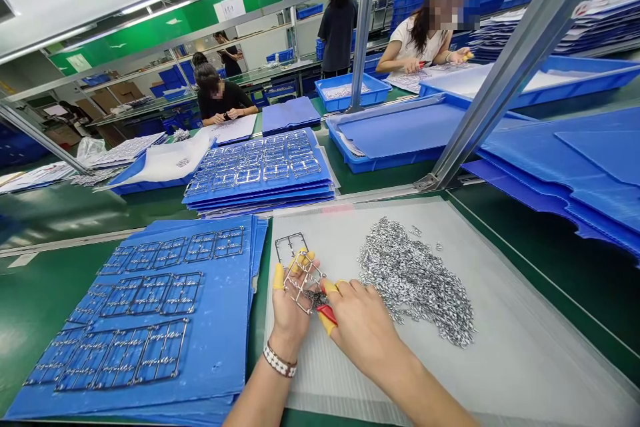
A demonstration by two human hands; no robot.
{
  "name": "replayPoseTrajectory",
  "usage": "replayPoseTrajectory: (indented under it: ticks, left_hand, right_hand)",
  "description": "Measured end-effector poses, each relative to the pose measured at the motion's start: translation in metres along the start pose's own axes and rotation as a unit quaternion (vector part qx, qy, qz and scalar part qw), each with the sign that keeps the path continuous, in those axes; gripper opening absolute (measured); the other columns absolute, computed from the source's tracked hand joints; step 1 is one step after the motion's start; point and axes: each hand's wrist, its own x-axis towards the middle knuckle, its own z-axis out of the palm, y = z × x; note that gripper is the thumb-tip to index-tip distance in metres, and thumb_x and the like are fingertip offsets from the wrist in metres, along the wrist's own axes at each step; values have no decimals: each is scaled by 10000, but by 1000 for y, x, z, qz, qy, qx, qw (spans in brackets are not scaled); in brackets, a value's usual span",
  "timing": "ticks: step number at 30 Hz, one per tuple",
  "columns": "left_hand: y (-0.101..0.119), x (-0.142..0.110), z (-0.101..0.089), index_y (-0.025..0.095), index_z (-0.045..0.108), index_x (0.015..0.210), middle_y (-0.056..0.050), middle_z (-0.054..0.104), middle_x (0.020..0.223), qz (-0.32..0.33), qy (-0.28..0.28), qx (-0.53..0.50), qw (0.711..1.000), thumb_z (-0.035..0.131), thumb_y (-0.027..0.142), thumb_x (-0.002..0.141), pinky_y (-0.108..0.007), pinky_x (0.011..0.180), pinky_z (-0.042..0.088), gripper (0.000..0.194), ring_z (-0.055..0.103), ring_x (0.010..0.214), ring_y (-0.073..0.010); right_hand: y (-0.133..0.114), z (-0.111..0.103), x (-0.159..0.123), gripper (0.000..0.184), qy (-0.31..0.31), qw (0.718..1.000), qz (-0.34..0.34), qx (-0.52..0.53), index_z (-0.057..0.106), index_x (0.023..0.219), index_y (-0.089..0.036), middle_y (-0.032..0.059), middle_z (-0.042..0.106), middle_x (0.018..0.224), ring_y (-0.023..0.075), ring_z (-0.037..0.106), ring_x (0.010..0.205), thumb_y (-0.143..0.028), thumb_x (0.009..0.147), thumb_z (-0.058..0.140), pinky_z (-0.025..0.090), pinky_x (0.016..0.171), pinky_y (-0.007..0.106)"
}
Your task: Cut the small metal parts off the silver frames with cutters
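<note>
My left hand [289,310], with yellow finger cots and a beaded bracelet, grips a silvery metal frame [296,265] of small parts and holds it over a white sheet [510,347]. My right hand [361,323], also with yellow finger cots, is closed on red-handled cutters [326,312] whose tip meets the frame's lower end. To the right of both hands a heap of small cut metal pieces [413,277] lies on the white sheet.
A stack of blue boards [220,340] carrying metal frames lies to my left, with another stack [260,170] behind it. Blue trays [400,137] and blue sheets [575,167] sit at right. A slanted metal post [500,80] crosses ahead. Several other people work at far benches.
</note>
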Motion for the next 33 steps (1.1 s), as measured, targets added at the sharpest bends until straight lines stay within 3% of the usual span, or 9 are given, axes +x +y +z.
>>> replayPoseTrajectory:
  ticks: [10,14,16,20,23,25,28,30,33]
  left_hand:
    - [2,-2,2,164,676,1108,-142,597,1284,14,1,17,1000,479,535,865,-451,925,487,485,520,1217,-319]
    - [-1,-8,2,196,651,1173,-116,587,1306,77,-16,77,994,527,493,855,-456,1009,420,453,501,1239,-311]
    - [-4,-14,3,217,619,1233,-93,567,1337,156,-44,163,973,620,383,821,-417,1085,333,444,465,1273,-293]
    - [-8,-27,9,184,595,1275,-123,535,1359,257,-138,316,903,716,178,723,-410,1155,172,565,373,1327,-316]
    - [-7,-30,10,184,580,1289,-130,450,1431,269,-138,316,899,747,133,668,-419,1165,113,645,242,1397,-331]
    - [-4,-26,8,213,575,1289,-95,372,1493,272,-85,257,923,740,143,680,-390,1168,114,635,132,1442,-305]
    - [0,-16,7,272,540,1303,-42,381,1497,240,-1,156,958,655,260,799,-352,1125,250,517,207,1429,-263]
    - [4,-10,8,283,520,1311,-60,482,1420,135,-4,91,987,586,413,848,-380,1059,351,485,381,1344,-280]
    - [12,-6,12,237,513,1315,-127,631,1216,-64,-65,-9,996,504,620,819,-476,966,419,626,573,1141,-343]
  right_hand:
    - [4,-2,-2,128,21,1000,-11,7,654,911,-172,98,676,875,275,627,865,-166,800,589,430,739,380]
    - [23,-1,-3,213,52,983,29,175,634,1001,-198,72,687,933,262,625,900,-263,803,593,449,773,384]
    - [28,3,3,266,59,931,67,354,608,1044,-212,46,691,925,224,635,842,-348,819,563,475,742,361]
    - [24,14,22,375,87,767,96,629,591,1026,-192,52,695,947,211,647,863,-443,750,627,512,770,347]
    - [20,18,29,395,119,721,94,676,584,1021,-186,69,689,990,214,648,905,-430,722,665,521,797,343]
    - [20,17,28,357,155,746,90,642,573,1036,-192,69,684,970,204,650,865,-409,758,632,532,764,335]
    - [19,18,20,252,236,834,8,498,560,1086,-208,67,665,934,182,629,795,-266,843,525,530,719,336]
    - [14,21,16,279,276,874,-111,383,550,1110,-206,75,652,933,185,609,814,-141,856,455,522,740,357]
    - [2,29,10,346,278,893,-249,252,553,1079,-196,77,643,906,203,592,852,-22,833,382,509,790,401]
